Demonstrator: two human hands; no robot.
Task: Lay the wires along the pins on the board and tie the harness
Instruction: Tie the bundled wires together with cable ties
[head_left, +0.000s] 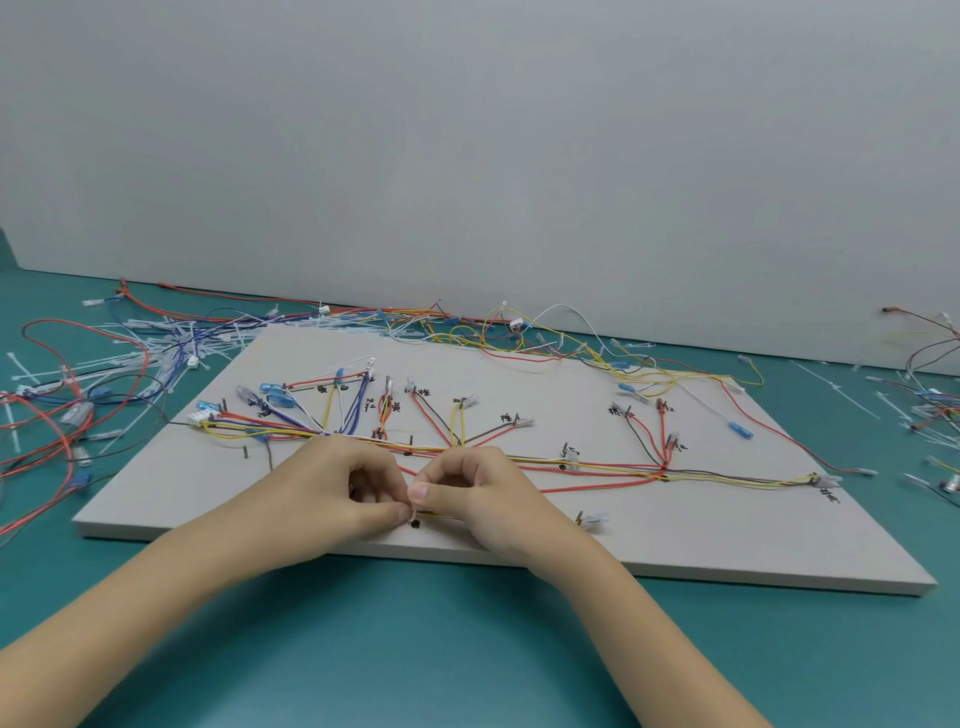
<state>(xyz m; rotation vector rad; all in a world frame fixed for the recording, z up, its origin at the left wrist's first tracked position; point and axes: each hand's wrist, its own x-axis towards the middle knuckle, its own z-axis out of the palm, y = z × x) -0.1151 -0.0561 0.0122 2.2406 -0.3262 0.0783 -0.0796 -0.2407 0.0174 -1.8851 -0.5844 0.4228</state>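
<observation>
Both hands' fingers (410, 512) pinch a white tie (414, 516) around wires (597, 470) running toward 3 o'clock.

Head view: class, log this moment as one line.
left hand: pinches small white tie | right hand: pinches same tie | tie: around wires, near edge of flat grey pin board | harness: not finished
</observation>
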